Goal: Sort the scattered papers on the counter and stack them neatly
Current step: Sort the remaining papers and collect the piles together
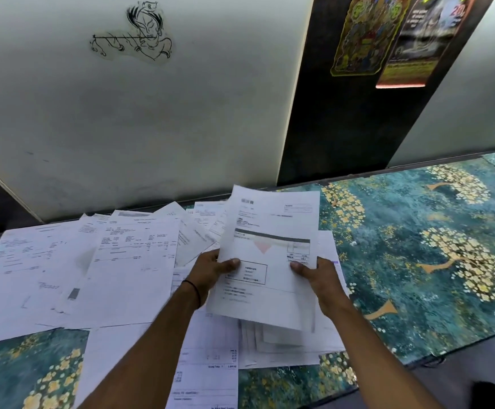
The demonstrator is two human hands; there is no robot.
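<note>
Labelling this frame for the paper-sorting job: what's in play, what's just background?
In play:
held sheets, gripped by left hand and right hand
loose papers spread over the counter

Background:
line-drawing sticker on the wall
posters on the dark panel
black wristband

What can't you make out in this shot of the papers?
Head view:
- Print on the held sheet: blurred.
- Papers beneath it: covered, so their count is unclear.
- Left hand and right hand: fingers hidden behind the sheet.
- Bottom sheet: cut off by the frame edge.
</note>
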